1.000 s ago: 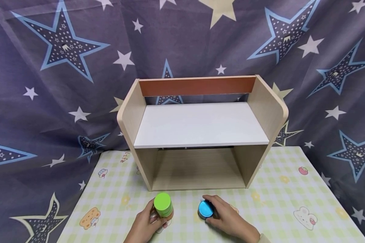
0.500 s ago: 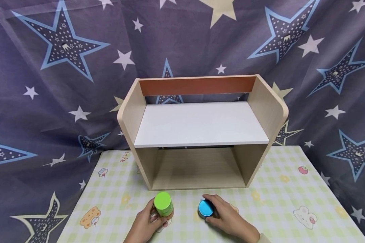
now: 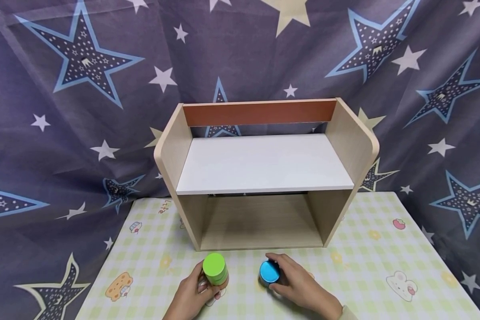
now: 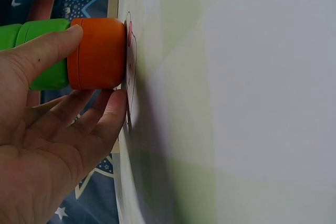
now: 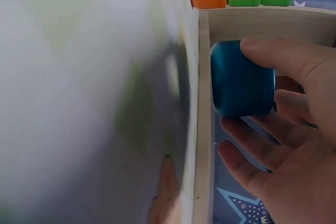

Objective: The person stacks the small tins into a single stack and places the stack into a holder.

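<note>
My left hand (image 3: 190,293) holds a small two-part stack standing on the table in front of the shelf. The lower piece is a round orange jar (image 4: 100,53) with a seam near its top; on it sits a round green jar (image 3: 214,266). In the left wrist view the thumb lies on the orange jar's seam and the fingers curl around its other side. My right hand (image 3: 300,284) grips a round blue jar (image 3: 270,271) between thumb and fingers, to the right of the stack. A narrow gap shows between the blue jar (image 5: 241,80) and the tabletop.
Behind both hands stands a small wooden shelf unit (image 3: 264,164) with a white upper board and a reddish back rail. A green-and-white checked cloth (image 3: 360,275) covers the table. A dark curtain with stars (image 3: 240,53) hangs behind and at both sides.
My right hand has raised the blue jar slightly, shifting it a little left and away from me. The left hand and its stack stay in place.
</note>
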{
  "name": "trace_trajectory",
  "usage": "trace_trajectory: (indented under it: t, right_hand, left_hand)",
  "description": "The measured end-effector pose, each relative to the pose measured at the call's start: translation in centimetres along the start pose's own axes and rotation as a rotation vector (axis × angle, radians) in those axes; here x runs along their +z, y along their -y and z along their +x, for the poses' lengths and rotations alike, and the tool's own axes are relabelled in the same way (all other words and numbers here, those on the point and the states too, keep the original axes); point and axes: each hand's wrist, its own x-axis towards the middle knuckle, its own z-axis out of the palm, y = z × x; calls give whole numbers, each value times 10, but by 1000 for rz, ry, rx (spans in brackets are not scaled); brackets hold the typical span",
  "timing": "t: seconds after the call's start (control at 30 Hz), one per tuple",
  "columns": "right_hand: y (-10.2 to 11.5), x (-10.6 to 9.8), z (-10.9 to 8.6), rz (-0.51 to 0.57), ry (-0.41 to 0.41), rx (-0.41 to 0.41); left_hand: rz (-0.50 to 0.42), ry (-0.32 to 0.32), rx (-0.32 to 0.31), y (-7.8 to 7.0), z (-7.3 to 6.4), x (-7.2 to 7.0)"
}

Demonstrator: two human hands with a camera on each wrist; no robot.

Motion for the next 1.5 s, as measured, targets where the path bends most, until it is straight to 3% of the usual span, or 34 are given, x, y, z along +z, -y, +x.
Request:
trace_trajectory:
  t: [0.57,1.5]
  right_hand:
    - [22,-16,13,13,-28,-31]
    - [48,-25,33,-47,-84,-176]
  left_hand:
    - [4,7,-17,-1,0,0]
    - [25,-25,-31,-1,0,2]
